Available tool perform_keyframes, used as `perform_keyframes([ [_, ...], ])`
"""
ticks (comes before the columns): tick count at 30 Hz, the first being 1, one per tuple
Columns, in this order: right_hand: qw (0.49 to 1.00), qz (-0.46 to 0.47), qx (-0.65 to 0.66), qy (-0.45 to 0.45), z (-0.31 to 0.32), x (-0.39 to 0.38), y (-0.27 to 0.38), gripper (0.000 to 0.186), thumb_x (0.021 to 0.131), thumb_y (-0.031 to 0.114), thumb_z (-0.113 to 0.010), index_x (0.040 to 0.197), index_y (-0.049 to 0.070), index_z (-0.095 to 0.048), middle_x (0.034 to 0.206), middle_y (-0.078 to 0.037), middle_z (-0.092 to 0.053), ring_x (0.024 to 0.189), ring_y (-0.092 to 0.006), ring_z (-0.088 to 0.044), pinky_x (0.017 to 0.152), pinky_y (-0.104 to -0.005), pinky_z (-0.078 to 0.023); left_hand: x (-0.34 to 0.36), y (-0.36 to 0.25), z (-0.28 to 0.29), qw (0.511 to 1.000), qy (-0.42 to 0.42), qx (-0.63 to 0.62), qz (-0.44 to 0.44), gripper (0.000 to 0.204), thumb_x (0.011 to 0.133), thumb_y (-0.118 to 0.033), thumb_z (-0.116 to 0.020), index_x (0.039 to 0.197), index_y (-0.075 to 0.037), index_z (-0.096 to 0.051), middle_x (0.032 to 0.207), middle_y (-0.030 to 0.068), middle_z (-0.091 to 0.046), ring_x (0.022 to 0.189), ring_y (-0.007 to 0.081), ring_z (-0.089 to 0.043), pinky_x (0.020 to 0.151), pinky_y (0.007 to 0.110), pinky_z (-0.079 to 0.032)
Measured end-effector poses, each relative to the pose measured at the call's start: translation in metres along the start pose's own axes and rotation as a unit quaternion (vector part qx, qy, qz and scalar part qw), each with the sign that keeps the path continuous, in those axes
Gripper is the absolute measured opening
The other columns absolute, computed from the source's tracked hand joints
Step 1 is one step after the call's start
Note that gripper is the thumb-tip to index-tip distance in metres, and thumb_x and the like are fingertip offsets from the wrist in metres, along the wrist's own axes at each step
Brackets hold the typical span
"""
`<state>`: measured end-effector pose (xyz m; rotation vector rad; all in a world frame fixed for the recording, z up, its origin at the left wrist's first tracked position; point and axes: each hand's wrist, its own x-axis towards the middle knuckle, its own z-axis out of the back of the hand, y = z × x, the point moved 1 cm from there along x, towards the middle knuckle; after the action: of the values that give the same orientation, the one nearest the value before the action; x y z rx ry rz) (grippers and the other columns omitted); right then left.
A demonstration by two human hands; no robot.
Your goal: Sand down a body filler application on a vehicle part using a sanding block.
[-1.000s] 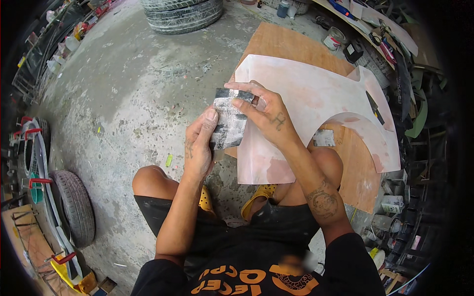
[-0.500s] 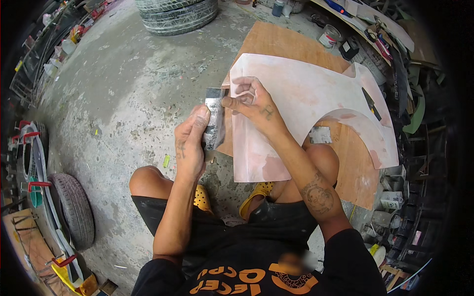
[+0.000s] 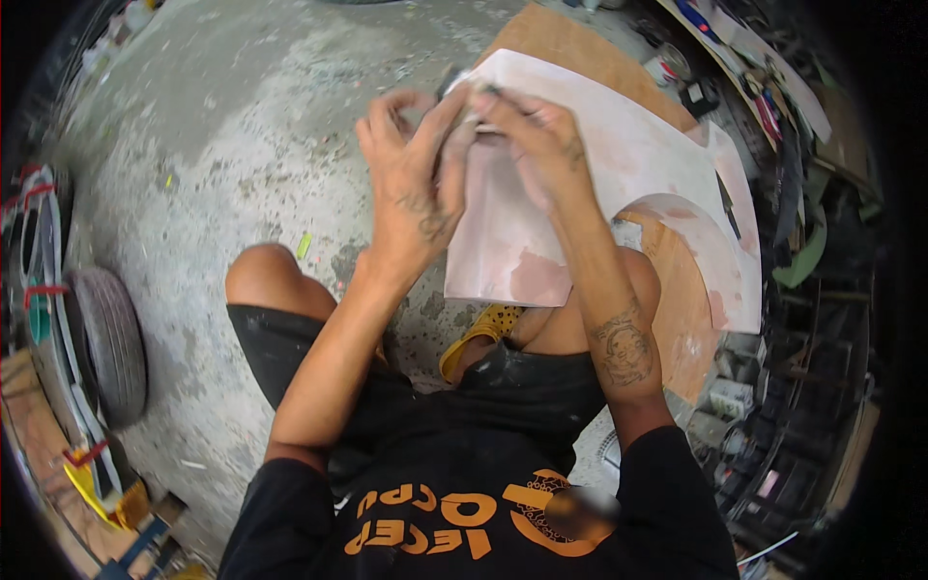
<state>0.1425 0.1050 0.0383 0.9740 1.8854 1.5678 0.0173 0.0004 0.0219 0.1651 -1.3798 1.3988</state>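
Observation:
Both my hands meet above the left edge of a white and pinkish car fender [image 3: 619, 126]. Between their fingertips is a dark grey piece of sandpaper [image 3: 450, 81], mostly hidden and blurred. My left hand [image 3: 416, 155] pinches it with thumb and fingers, the outer fingers curled. From the other side, my right hand [image 3: 546, 135] closes on it with bent fingers. The fender has smooth patches of pink filler and a rounded wheel arch. It lies on a brown plywood board [image 3: 677, 353], beside my knees.
A tyre [image 3: 108, 343] stands on the stained concrete floor [image 3: 232, 193] at the left, beside a curved part with red clamps [image 3: 43, 290]. Cans [image 3: 667, 66], a black box [image 3: 698, 97] and tools crowd the right side. My yellow clog [image 3: 478, 338] is under the fender's near edge.
My hands have moved up and closer together, the left now meeting the right. The sandpaper, held upright in plain sight before, is now mostly covered by fingers. The whole view has shifted.

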Motion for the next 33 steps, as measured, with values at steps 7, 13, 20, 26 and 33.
perform_keyframes([
  [7, 0.997, 0.082, 0.003, 0.012, 0.01, 0.013, 0.014, 0.027, 0.097, 0.015, -0.073, 0.113, -0.006, -0.074, 0.105, -0.009, -0.074, 0.094, -0.0149, -0.07, 0.086, -0.034, -0.061, 0.019, 0.007, 0.004, 0.974, 0.058, -0.205, 0.073, 0.049, 0.093, -0.015, -0.077, 0.139, -0.004, -0.062, 0.113, 0.0109, -0.067, 0.094, 0.0157, -0.064, 0.082, 0.028, -0.052],
  [13, 0.994, 0.063, -0.026, 0.082, 0.007, 0.014, 0.019, 0.028, 0.097, 0.015, -0.073, 0.114, -0.007, -0.073, 0.102, -0.009, -0.073, 0.097, -0.0154, -0.069, 0.091, -0.0362, -0.061, 0.003, 0.002, -0.005, 0.951, -0.018, -0.281, 0.127, 0.033, 0.094, -0.013, -0.074, 0.123, 0.002, -0.07, 0.103, 0.0127, -0.069, 0.087, 0.0183, -0.064, 0.074, 0.033, -0.052],
  [20, 0.904, -0.088, -0.404, 0.109, 0.043, 0.061, 0.015, 0.07, 0.093, 0.062, -0.067, 0.117, -0.003, -0.075, 0.103, -0.007, -0.073, 0.099, -0.0194, -0.07, 0.099, -0.0394, -0.055, -0.057, 0.047, -0.003, 0.92, 0.045, -0.208, 0.329, 0.038, 0.097, -0.013, -0.073, 0.13, 0.003, -0.066, 0.094, 0.0041, -0.069, 0.071, 0.0068, -0.056, 0.058, 0.023, -0.044],
  [26, 0.726, 0.055, -0.685, -0.012, 0.146, 0.146, -0.049, 0.092, 0.092, 0.076, -0.051, 0.149, 0.004, -0.052, 0.153, -0.024, -0.049, 0.148, -0.0377, -0.038, 0.123, -0.0479, -0.024, -0.119, 0.021, -0.033, 0.936, 0.07, -0.165, 0.301, 0.034, 0.095, -0.011, -0.072, 0.126, 0.003, -0.068, 0.089, 0.0062, -0.065, 0.073, 0.0123, -0.059, 0.063, 0.028, -0.048],
  [33, 0.689, 0.043, -0.722, -0.043, 0.133, 0.146, -0.079, 0.086, 0.099, 0.074, -0.037, 0.153, 0.008, -0.048, 0.156, -0.023, -0.046, 0.15, -0.0416, -0.032, 0.124, -0.0596, -0.013, -0.102, 0.038, -0.049, 0.949, 0.031, -0.171, 0.262, 0.027, 0.092, -0.005, -0.073, 0.116, 0.005, -0.072, 0.098, 0.0152, -0.067, 0.079, 0.0223, -0.063, 0.07, 0.033, -0.049],
])
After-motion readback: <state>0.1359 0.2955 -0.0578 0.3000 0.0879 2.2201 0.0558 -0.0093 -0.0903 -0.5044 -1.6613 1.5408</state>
